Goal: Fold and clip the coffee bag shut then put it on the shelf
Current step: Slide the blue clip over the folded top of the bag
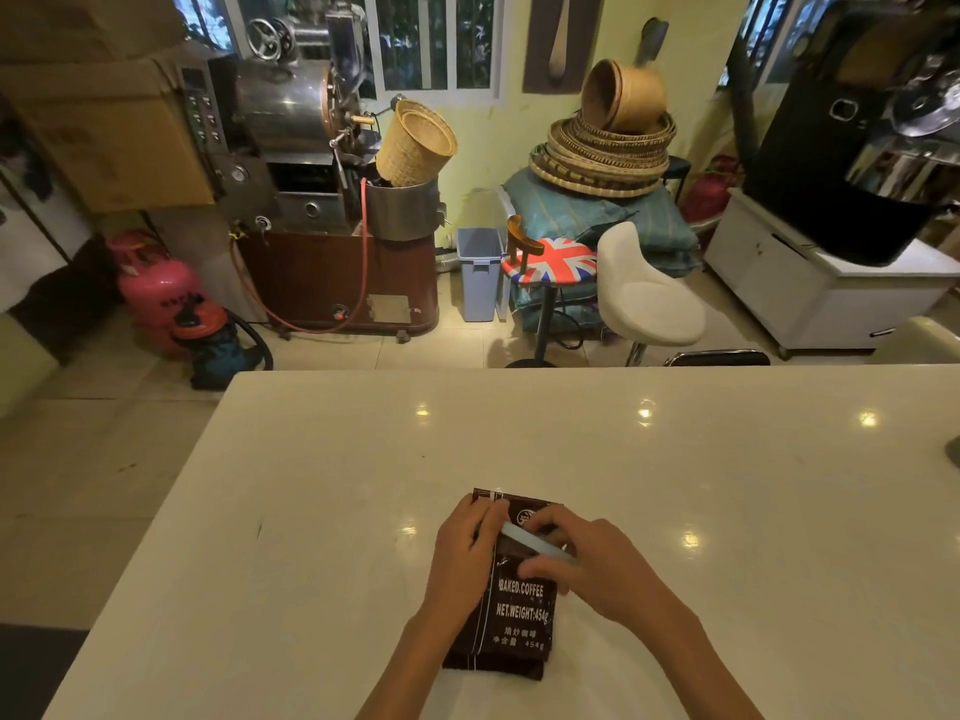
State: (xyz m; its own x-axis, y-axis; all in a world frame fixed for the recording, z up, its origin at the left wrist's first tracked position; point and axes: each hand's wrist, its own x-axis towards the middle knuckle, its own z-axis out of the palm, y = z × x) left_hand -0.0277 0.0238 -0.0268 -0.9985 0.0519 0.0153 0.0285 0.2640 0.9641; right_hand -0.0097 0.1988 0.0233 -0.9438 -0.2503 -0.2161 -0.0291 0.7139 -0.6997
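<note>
Dark brown foil forms the coffee bag (519, 610), which lies flat on the white countertop (311, 511) near its close edge, label up, top end pointing away. Across the upper part of the bag a pale blue clip (530, 542) is laid at a slant, and both hands are gathered on it. The left hand (462, 558) is pressed on the bag's left side with its fingers curled toward the near end of the clip; whether that end is pinched or only steadied cannot be told. The right hand (592, 558) is closed loosely over the clip's far end, thumb below and fingers above.

The step in hand is judged to be the clipping. It is done well if the fold is kept flat and tight under the left fingers while the clip is squared to the bag's width, since a slanted clip would likely leave one corner loose. Pressure is best applied evenly along the bar. No shelf can be made out beyond the counter, so the placing is yet to be done.
</note>
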